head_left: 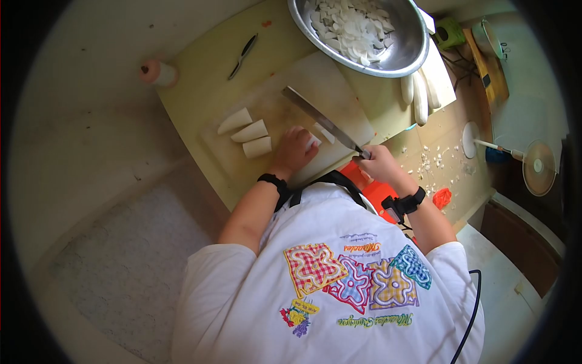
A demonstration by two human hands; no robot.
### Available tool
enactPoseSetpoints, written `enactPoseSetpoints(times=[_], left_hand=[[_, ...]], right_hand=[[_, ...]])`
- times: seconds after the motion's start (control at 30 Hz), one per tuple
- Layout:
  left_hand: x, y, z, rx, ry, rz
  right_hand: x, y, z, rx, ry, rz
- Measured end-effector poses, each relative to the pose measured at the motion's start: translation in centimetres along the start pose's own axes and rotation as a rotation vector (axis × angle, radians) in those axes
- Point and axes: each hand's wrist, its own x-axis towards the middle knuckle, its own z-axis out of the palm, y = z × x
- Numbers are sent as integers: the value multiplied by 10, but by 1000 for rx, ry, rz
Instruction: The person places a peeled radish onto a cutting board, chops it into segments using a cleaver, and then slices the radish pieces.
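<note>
My right hand [381, 165] is wrapped round the handle of a kitchen knife [320, 116], whose blade points up and left across the cutting board [327, 79]. Closed over a piece of white radish [312, 143], my left hand [294, 150] presses on the board. A cut white piece [325, 133] lies between that hand and the blade. Left of my left hand rest three thick radish chunks [250, 131] side by side. My left fingers hide part of the piece they hold.
A metal bowl [414, 45] with many white slices stands at the table's far right, beside whole peeled radishes [419, 100]. A peeler [242, 57] lies beyond the board. A pink-topped bottle [159, 73] is at the left edge. Scraps [433, 164] and a fan [538, 168] are at right.
</note>
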Motion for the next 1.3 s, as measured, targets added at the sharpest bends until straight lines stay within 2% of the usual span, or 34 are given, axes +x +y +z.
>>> enactPoseSetpoints(times=[0.4,0.5,0.93,1.3], left_hand=[[-3,1,3,24,2,-20],[-2,-2,3,32,-26,-25],[-2,2,0,25,-21,-17],[-4,-2,5,39,-34,-24]], right_hand=[[-7,-11,26,-54,41,-93],[-3,-8,30,-44,19,-42],[-1,-7,35,-122,54,-80],[-8,-8,34,-36,9,-27]])
